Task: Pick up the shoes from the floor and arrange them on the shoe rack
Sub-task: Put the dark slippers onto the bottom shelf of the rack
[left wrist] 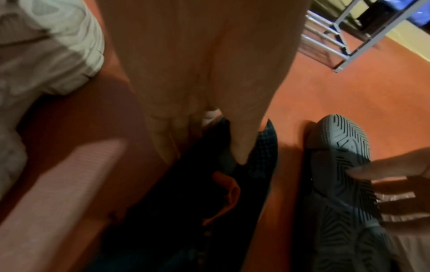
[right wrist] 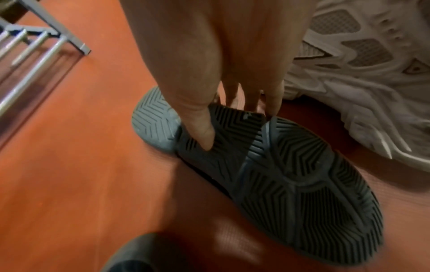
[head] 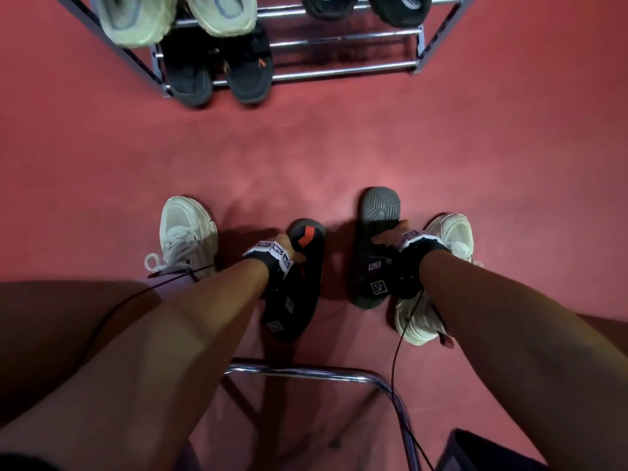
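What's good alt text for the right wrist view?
The right hand grips an overturned dark shoe, thumb on its grey treaded sole, on a red floor. A white sneaker lies beside it; a shoe rack corner shows top left.

Shoe rack (head: 343, 68): ahead of the person, on the floor (head: 339, 147).
Rack's left end: two pairs of shoes, one pair (head: 176, 18) on a rail above the other (head: 217, 73).
Rack's right end: a third pair (head: 367, 6) on the upper rail.
Between the person's feet: two shoes side by side on the floor.
Left shoe (head: 299, 277): under the left hand (head: 289, 248).
Right shoe (head: 375, 239): sole up, under the right hand (head: 394, 237), just beside the person's right foot (head: 438, 277).
Metal frame (head: 326, 372): nearest the person, behind both shoes.
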Tool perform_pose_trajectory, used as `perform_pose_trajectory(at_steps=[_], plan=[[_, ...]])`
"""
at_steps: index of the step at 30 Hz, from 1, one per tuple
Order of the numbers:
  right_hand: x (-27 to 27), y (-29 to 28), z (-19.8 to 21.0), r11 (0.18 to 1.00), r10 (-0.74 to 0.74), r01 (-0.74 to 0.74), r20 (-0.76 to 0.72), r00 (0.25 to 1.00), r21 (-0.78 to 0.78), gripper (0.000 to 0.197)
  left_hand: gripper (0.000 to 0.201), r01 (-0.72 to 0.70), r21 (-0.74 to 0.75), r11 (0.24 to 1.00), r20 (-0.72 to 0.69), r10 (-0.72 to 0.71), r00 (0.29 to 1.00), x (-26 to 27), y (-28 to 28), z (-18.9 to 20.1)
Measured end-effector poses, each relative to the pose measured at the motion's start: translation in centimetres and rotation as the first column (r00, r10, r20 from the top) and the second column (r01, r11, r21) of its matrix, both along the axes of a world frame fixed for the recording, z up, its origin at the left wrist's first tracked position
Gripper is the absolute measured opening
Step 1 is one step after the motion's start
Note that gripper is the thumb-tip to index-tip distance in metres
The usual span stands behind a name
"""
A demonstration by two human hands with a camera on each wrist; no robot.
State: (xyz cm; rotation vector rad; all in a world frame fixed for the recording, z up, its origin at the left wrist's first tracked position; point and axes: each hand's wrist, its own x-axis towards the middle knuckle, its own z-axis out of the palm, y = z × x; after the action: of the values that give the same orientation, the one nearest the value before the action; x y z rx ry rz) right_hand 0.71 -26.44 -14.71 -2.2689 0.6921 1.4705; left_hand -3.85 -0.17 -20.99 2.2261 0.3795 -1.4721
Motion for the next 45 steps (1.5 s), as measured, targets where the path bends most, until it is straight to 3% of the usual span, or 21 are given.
perform_pose_trajectory(at_steps=[3, 5, 10, 12, 14, 17, 21, 23, 25, 30, 33, 35, 37, 40, 42, 45], plan=[[0.6, -0.5, -1.0, 0.999, -0.037, 0.037, -0.023, 0.999, 0.008, 0.073, 0.084, -0.067, 0.052, 0.996, -0.001, 0.067, 0.998, 0.6, -0.6, 2.9], [0.8, -0.8, -1.4, 0.996, -0.078, 0.078, 0.011, 0.997, 0.038, 0.070, 0.096, -0.106, 0.069, 0.992, 0.007, 0.106, 0.994, 0.7, -0.8, 3.3], [1.0, 0.5, -0.7, 0.994, -0.106, 0.113, 0.342, 0.934, -0.002, 0.062, 0.089, -0.155, 0.040, 0.987, 0.087, 0.151, 0.985, 1.4, -1.2, 2.4], [0.9, 1.4, -0.5, 0.994, -0.103, 0.109, 0.423, 0.900, 0.011, 0.063, 0.067, -0.230, 0.050, 0.972, 0.136, 0.222, 0.966, 2.3, -1.0, 2.9], [0.8, 2.2, -1.0, 0.992, -0.126, 0.106, 0.412, 0.902, 0.071, 0.058, 0.049, -0.295, 0.046, 0.954, 0.174, 0.283, 0.943, 3.4, -0.4, 3.2], [0.5, 3.0, -1.7, 0.968, -0.181, 0.110, 0.322, 0.929, 0.226, 0.050, 0.044, -0.354, 0.037, 0.935, 0.232, 0.336, 0.913, 4.7, 0.9, 3.4], [0.8, 3.2, -1.9, 0.943, -0.233, 0.139, 0.298, 0.926, 0.304, 0.018, 0.032, -0.340, 0.039, 0.940, 0.226, 0.323, 0.919, 5.4, 2.4, 2.1], [1.0, 2.6, -2.0, 0.968, -0.194, 0.119, 0.361, 0.912, 0.221, 0.019, 0.031, -0.336, 0.026, 0.942, 0.194, 0.325, 0.926, 5.1, 3.1, 0.7], [1.0, 2.1, -1.0, 0.991, -0.092, 0.049, 0.370, 0.925, 0.124, 0.023, 0.044, -0.306, 0.033, 0.951, 0.139, 0.299, 0.944, 4.8, 3.6, -1.1], [0.2, 1.7, -0.3, 0.973, 0.178, -0.198, 0.162, 0.971, 0.122, 0.042, 0.078, -0.273, -0.017, 0.962, 0.074, 0.273, 0.959, 3.3, 2.7, -1.0], [-0.3, 2.1, -1.1, 0.960, 0.254, -0.264, 0.114, 0.960, 0.088, 0.048, 0.072, -0.301, -0.004, 0.954, 0.108, 0.299, 0.948, 2.7, 2.9, -3.1], [-0.6, 2.4, -1.5, 0.954, 0.281, -0.293, 0.157, 0.947, 0.059, 0.045, 0.071, -0.324, 0.028, 0.946, 0.109, 0.319, 0.941, 2.0, 4.1, -8.0], [-0.5, 2.6, -1.7, 0.941, 0.327, -0.338, 0.206, 0.922, 0.022, 0.038, 0.068, -0.316, 0.092, 0.944, 0.100, 0.307, 0.946, 2.0, 4.5, -10.4], [-0.4, 2.3, -1.9, 0.940, 0.329, -0.341, 0.252, 0.910, 0.005, 0.037, 0.062, -0.276, 0.088, 0.957, 0.052, 0.272, 0.961, 2.6, 4.3, -9.0], [-0.2, 2.0, -1.6, 0.956, 0.277, -0.293, 0.259, 0.925, 0.023, 0.038, 0.058, -0.272, 0.048, 0.961, 0.058, 0.269, 0.961, 3.5, 3.5, -5.2], [0.8, 1.7, -1.1, 0.979, 0.191, -0.202, 0.266, 0.945, 0.012, 0.036, 0.050, -0.255, 0.004, 0.967, 0.089, 0.254, 0.963, 5.1, 3.9, -5.7]])
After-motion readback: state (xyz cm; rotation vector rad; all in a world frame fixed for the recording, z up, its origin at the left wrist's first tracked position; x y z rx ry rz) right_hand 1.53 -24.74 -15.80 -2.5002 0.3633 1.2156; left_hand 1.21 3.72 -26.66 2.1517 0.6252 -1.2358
